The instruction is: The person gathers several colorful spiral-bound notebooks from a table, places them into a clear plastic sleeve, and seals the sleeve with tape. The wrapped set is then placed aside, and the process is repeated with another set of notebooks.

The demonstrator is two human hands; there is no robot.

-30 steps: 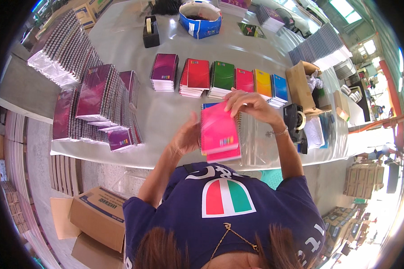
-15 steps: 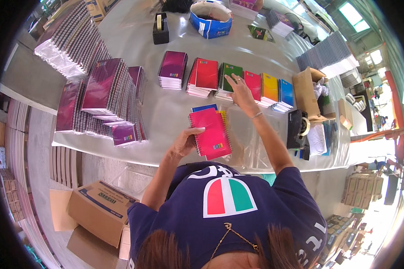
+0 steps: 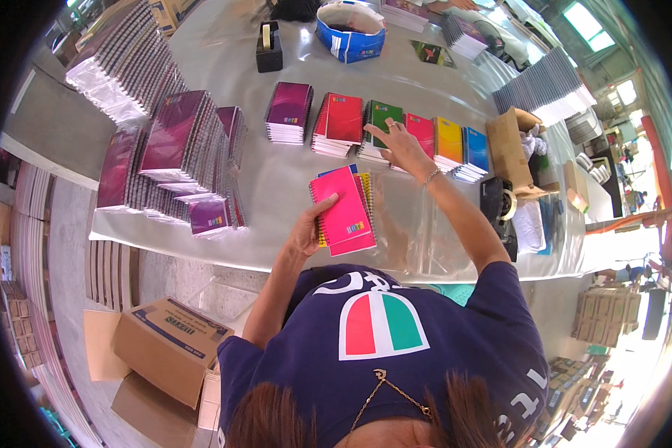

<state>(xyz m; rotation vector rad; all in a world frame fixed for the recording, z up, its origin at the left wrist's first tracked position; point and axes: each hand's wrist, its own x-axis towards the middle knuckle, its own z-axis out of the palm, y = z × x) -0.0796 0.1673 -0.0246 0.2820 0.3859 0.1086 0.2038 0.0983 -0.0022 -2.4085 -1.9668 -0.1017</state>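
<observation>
My left hand [image 3: 306, 228] grips a small fan of spiral notebooks by its left side, thumb on the pink notebook [image 3: 345, 210] on top. Blue and yellow covers peek out underneath it. Over the stack of green notebooks [image 3: 381, 114] reaches my right hand [image 3: 407, 148], fingers stretched out and apart, the index fingertip at the top green cover's left edge. Left of it stand the red notebooks [image 3: 343, 123] and purple notebooks [image 3: 288, 104]. On its right are pink notebooks [image 3: 421, 133], yellow notebooks [image 3: 448, 138] and blue notebooks [image 3: 476, 149].
Wrapped purple notebooks [image 3: 173, 142] are piled high at the left. Tape dispensers stand at the back [image 3: 269, 46] and right [image 3: 498, 209], near an open cardboard box [image 3: 511, 153]. A blue-and-white container [image 3: 350, 33] sits at the back. Below the table's left side lies a carton [image 3: 172, 343].
My right hand has shifted slightly, its index finger now at the green cover's left edge. The notebooks in my left hand have moved up and a little left, showing more yellow.
</observation>
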